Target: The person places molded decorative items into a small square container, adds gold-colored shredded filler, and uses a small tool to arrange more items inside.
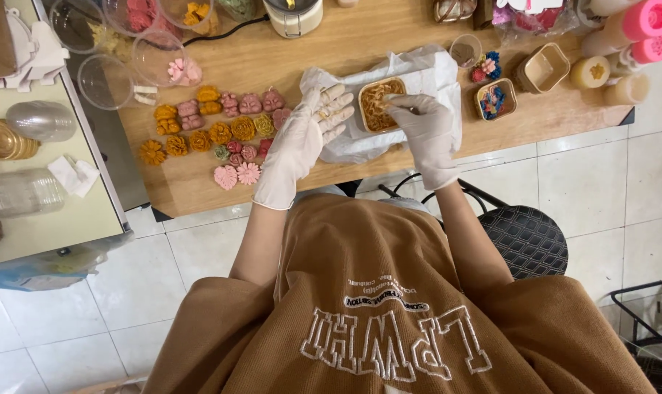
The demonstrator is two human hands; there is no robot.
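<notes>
Hands, two gloved: left hand, right hand at one tray

Wooden tabletop: white plastic sheet at centre, rows of orange, pink and red flower-shaped moulded pieces left, clear cups far left, small kraft trays right.
</notes>
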